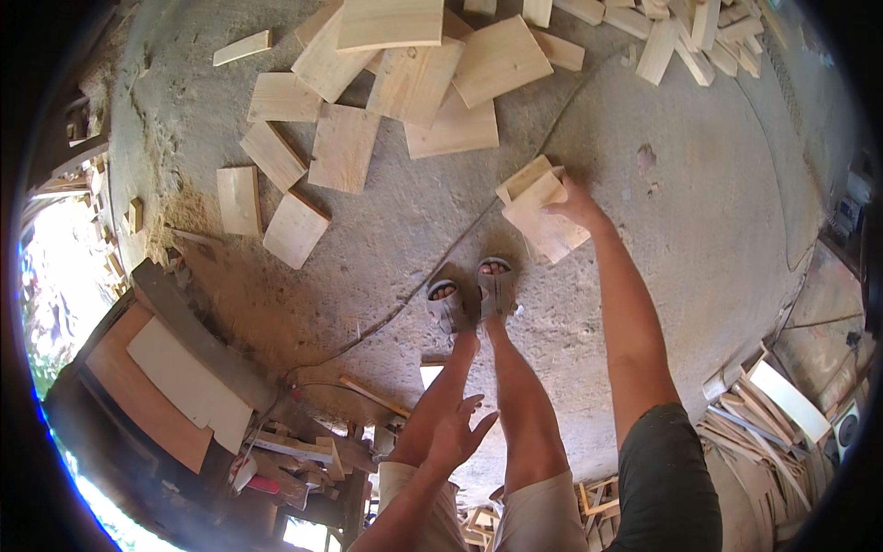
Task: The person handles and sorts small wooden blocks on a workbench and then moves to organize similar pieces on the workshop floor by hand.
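Note:
My right hand (578, 204) reaches forward and is closed on the edge of a light wooden board (544, 223), tilted just above or on the floor ahead of my feet. Another wooden piece (523, 178) shows behind that board; whether the hand touches it too is hidden. My left hand (460, 432) hangs in front of my right-of-left knee area, fingers apart, holding nothing. Ahead to the left, several flat wooden boards (344, 147) lie scattered, some overlapping in a loose pile.
Smaller wood blocks (658, 51) are heaped at the far right. A dark cable (441, 253) crosses the concrete floor (699, 230) by my sandals (497, 287). Thin wood strips (754, 432) lie at the right. A bench with flat sheets (175, 377) stands at the left.

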